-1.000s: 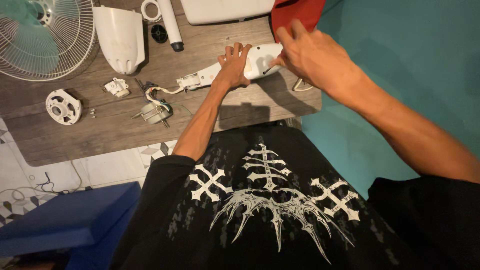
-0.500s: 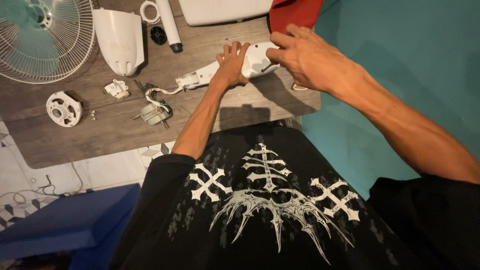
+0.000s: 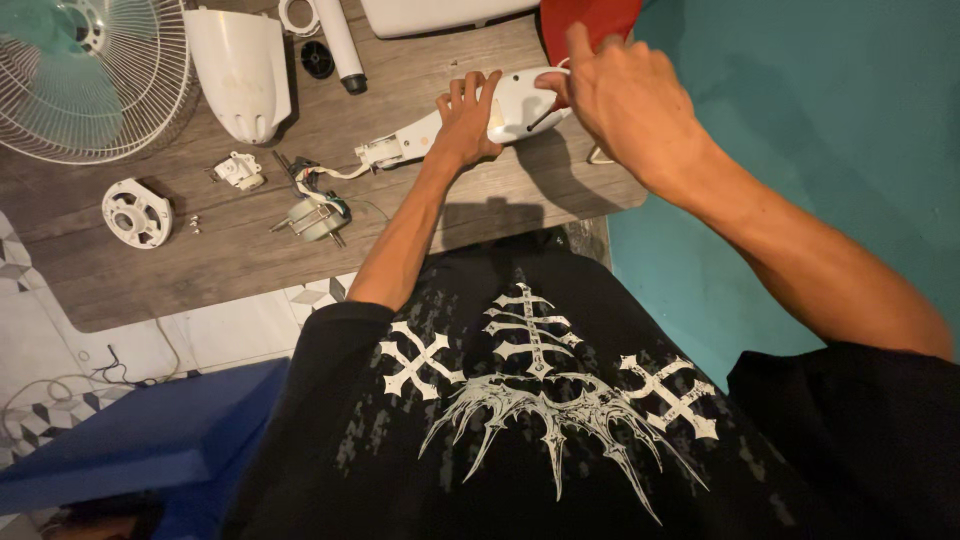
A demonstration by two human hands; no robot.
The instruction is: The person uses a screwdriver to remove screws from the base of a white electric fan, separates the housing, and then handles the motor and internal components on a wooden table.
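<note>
1. One wooden table (image 3: 250,250) carries all the parts; teal floor lies to its right, a blue block (image 3: 150,440) below left.
2. One fan grille (image 3: 90,80), with pale green blades behind it, sits at the table's far left corner, detached from any stand.
3. One white rear cover (image 3: 240,70) lies beside the grille; one white tube (image 3: 340,45) lies just right of it.
4. One long white housing (image 3: 460,120), the piece being worked on, lies near the table's right edge. Left hand (image 3: 465,120) is pressed flat over its middle, fingers spread, pinning it down. Right hand (image 3: 620,95) is closed around a thin dark tool (image 3: 540,118), its tip set against the housing's rounded end.
5. One small motor (image 3: 315,215) with loose wires lies apart, a wire running to the housing's narrow end.
6. One round white mount (image 3: 137,212), one small white switch block (image 3: 240,170).
7. Judgement: teardown well advanced, with grille, cover and motor already off; the housing itself remains closed.
</note>
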